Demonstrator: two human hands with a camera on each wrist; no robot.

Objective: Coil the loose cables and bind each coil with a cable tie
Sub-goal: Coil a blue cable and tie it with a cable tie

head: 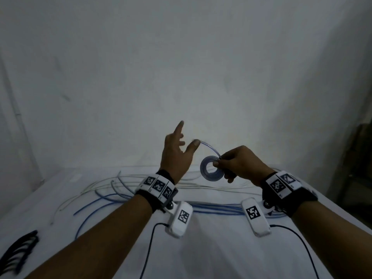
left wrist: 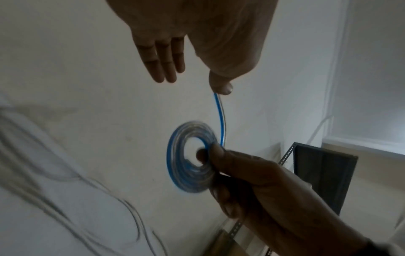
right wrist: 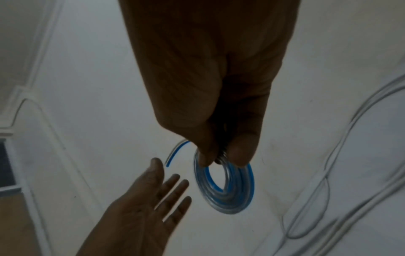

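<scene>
The right hand (head: 239, 164) pinches a small blue-and-clear coil (head: 210, 168) at its rim, thumb and fingers closed across the stacked turns, and holds it in the air above the middle of the table (head: 201, 248). A short free tail (left wrist: 220, 119) curves up from the pinch. The left hand (head: 177, 156) is spread and relaxed, with the thumb tip at the tail's end; whether it touches or only nears it is hard to tell, since the wrist views disagree.

The cable looks light, thin and springy (it will likely try to unwind), so the pinch across all turns should stay until a tie is on. More loose cables (head: 112, 196) lie across the far half of the table. What may be black cable ties (head: 18, 250) sit at its near left edge.
</scene>
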